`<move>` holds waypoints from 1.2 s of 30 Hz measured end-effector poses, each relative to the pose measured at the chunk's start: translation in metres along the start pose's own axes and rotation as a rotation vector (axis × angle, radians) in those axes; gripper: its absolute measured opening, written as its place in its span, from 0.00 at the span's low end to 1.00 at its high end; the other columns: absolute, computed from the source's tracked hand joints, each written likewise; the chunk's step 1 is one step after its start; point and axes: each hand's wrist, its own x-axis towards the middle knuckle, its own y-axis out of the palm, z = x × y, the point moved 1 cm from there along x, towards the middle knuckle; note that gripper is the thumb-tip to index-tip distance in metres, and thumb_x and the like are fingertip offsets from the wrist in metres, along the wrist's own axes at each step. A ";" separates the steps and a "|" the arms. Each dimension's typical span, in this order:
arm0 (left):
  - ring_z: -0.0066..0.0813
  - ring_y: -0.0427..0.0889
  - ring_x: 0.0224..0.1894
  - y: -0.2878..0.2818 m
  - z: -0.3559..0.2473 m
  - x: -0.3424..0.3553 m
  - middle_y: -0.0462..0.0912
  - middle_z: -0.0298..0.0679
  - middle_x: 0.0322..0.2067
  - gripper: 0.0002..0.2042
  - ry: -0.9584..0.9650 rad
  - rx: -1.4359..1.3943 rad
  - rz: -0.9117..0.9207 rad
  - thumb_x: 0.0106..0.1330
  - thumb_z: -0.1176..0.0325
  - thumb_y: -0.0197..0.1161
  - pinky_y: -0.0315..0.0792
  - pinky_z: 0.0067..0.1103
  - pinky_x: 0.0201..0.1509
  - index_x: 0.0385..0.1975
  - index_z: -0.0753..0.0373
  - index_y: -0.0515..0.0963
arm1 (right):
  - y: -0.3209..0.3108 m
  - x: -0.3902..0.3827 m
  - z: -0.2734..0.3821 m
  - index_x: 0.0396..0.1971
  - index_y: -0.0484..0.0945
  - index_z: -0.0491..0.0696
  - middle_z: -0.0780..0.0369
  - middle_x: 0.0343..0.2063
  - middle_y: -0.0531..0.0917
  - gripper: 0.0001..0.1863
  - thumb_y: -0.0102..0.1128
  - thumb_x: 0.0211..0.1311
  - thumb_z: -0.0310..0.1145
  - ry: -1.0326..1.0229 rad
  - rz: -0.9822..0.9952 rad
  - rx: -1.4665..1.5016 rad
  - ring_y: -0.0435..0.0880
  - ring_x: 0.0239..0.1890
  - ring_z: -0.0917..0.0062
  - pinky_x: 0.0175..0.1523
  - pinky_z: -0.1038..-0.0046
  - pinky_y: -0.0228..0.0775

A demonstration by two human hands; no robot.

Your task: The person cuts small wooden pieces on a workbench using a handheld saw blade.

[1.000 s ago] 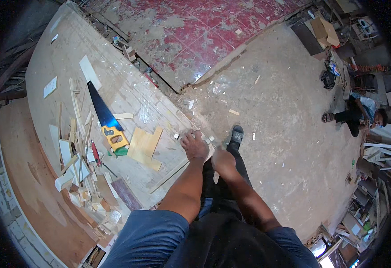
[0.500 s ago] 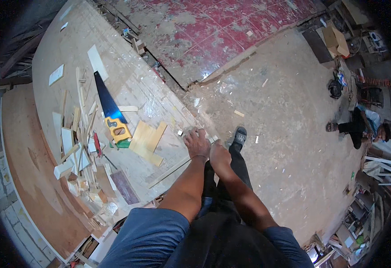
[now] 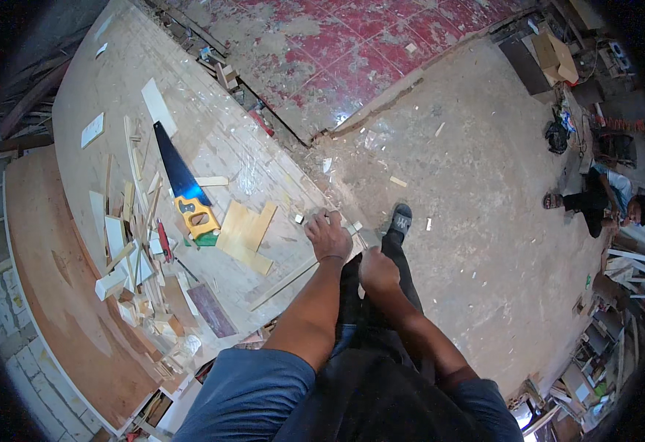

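Right hand: grip clenched | left hand: cannot tell grip | board between it and saw, scraps beyond

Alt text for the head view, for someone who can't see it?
A person's left hand is at the edge of a wooden worktable, the closed right hand close by. A yellow-handled saw lies farther left, beside wood offcuts.

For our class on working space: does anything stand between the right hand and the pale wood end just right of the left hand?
No large obstacle shows. Only a thin object, too blurred to identify, shows between the right hand and the wood end. The left hand is to the left, not in between.
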 end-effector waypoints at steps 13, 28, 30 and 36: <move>0.50 0.63 0.54 -0.001 -0.005 0.003 0.66 0.46 0.51 0.16 0.025 -0.060 -0.053 0.49 0.71 0.58 0.52 0.45 0.61 0.40 0.58 0.70 | -0.003 -0.003 0.010 0.44 0.70 0.38 0.44 0.36 0.83 0.14 0.41 0.66 0.31 0.197 0.005 0.045 0.85 0.40 0.51 0.43 0.56 0.77; 0.49 0.62 0.56 -0.005 -0.009 0.001 0.65 0.44 0.53 0.16 -0.015 -0.041 0.040 0.52 0.68 0.57 0.49 0.45 0.64 0.43 0.57 0.71 | -0.005 0.000 -0.001 0.46 0.71 0.38 0.45 0.36 0.83 0.16 0.38 0.68 0.33 0.040 0.004 -0.019 0.84 0.41 0.52 0.45 0.55 0.77; 0.49 0.62 0.56 -0.005 -0.001 0.001 0.65 0.45 0.53 0.16 -0.012 -0.014 0.035 0.52 0.68 0.56 0.49 0.45 0.64 0.43 0.57 0.71 | -0.008 -0.010 0.006 0.45 0.71 0.38 0.45 0.36 0.83 0.16 0.38 0.68 0.32 0.012 0.009 -0.016 0.84 0.41 0.52 0.45 0.56 0.77; 0.49 0.62 0.56 0.000 -0.009 0.001 0.65 0.46 0.53 0.14 0.008 -0.055 0.027 0.55 0.68 0.55 0.49 0.45 0.64 0.43 0.56 0.71 | 0.010 0.016 -0.006 0.43 0.71 0.38 0.43 0.35 0.83 0.14 0.39 0.67 0.31 0.036 -0.108 0.084 0.85 0.39 0.52 0.43 0.56 0.77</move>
